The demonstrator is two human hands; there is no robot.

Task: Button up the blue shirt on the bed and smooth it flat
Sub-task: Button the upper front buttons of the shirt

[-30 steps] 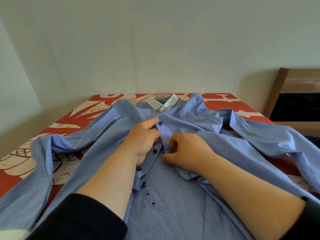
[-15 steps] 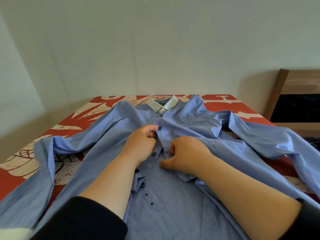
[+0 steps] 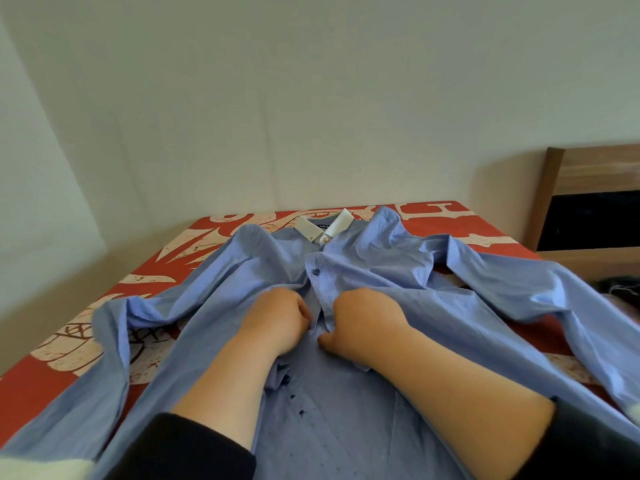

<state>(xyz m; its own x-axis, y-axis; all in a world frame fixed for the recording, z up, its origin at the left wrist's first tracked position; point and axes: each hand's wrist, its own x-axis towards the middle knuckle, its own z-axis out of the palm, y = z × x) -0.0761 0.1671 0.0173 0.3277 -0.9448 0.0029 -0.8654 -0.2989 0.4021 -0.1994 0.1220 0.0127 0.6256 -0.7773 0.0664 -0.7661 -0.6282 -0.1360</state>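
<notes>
The blue shirt [image 3: 398,271] lies face up on the bed, its white-lined collar [image 3: 325,226] toward the wall and both sleeves spread out to the sides. A dark button [image 3: 315,271] near the collar is fastened through the placket. Just below it, my left hand [image 3: 280,315] pinches the left front edge and my right hand [image 3: 367,318] pinches the right placket edge, the two hands almost touching. Below my hands the front lies apart, with small dark buttons [image 3: 292,396] showing.
The bed cover [image 3: 52,379] is red with a white pattern. A pale wall stands right behind the bed. A wooden headboard [image 3: 595,174] with a dark panel is at the right, and a dark cloth [image 3: 620,287] lies by the right sleeve.
Both hands have moved down the placket from the button near the collar, which now shows fastened. The hands have closed in on the front edges lower down.
</notes>
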